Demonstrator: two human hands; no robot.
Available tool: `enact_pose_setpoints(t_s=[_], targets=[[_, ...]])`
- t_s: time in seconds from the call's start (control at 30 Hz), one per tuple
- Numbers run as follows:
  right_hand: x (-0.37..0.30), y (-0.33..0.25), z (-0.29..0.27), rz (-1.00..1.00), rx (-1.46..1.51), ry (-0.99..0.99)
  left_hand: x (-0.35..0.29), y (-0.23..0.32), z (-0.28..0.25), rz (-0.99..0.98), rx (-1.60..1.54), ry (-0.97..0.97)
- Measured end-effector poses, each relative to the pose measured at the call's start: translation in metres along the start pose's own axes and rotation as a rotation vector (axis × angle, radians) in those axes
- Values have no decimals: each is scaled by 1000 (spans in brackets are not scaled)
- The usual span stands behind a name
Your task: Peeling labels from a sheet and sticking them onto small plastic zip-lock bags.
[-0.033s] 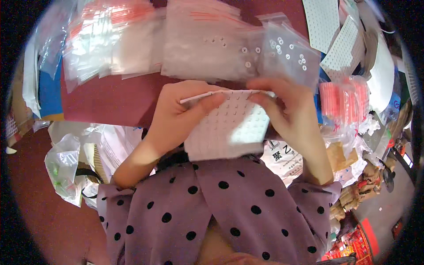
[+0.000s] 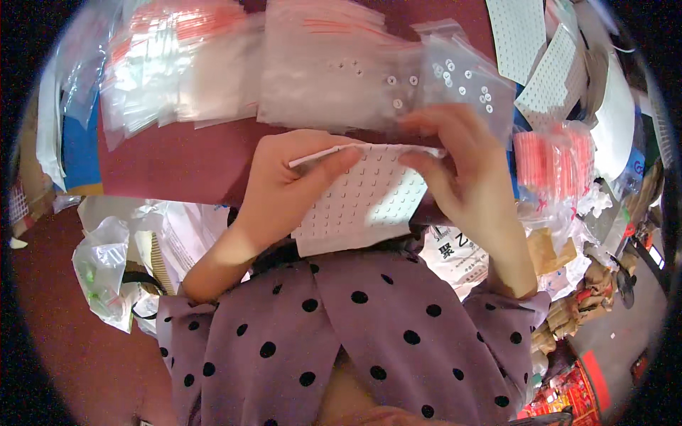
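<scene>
A white sheet with rows of small dark marks hangs between my hands, above my lap at the table's near edge. My left hand is closed on its upper left part, thumb lying over the front face. At the upper right corner, the thumb of my right hand rests against the sheet. The other fingers of that hand are raised behind the top edge, apart from the thumb and slightly blurred. Beyond my hands lie clear plastic bags, several bearing small round white pieces with dark marks.
More clear bags with red strips are stacked at the far left of the dark red table. Similar marked white sheets lie at the far right. Below them sits a bundle of pink-red bags. Crumpled plastic hangs at the left.
The fingers of my right hand have lifted off the sheet's top edge, leaving the thumb there. The sheet's lower end has swung a little to the left. My left hand keeps its hold.
</scene>
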State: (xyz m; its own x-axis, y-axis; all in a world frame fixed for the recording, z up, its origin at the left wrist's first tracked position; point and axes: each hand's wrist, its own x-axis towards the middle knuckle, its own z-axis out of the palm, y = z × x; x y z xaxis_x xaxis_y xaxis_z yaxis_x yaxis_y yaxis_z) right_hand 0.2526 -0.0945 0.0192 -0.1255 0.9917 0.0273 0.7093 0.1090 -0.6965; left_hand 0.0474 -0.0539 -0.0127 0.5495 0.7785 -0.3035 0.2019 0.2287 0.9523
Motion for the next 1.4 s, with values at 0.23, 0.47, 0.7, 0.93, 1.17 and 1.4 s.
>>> enact_pose_setpoints(t_s=[0.23,0.47,0.7,0.93,1.17,1.4], targets=[[2,5,-5,-92,80,-143,1,5,5,91,88,48],[-10,-3,9,-336,-202,-58,-5,4,-2,-198,-199,54],[-20,-2,12,-543,-416,-161,-13,-1,-8,-283,-400,85],[34,15,-13,-16,-18,84,-3,-10,-5,355,591,-33],[67,60,-4,-20,-469,-34,14,-35,19,588,1162,7],[67,35,20,-89,-65,-149,18,-37,21,683,1136,-1]])
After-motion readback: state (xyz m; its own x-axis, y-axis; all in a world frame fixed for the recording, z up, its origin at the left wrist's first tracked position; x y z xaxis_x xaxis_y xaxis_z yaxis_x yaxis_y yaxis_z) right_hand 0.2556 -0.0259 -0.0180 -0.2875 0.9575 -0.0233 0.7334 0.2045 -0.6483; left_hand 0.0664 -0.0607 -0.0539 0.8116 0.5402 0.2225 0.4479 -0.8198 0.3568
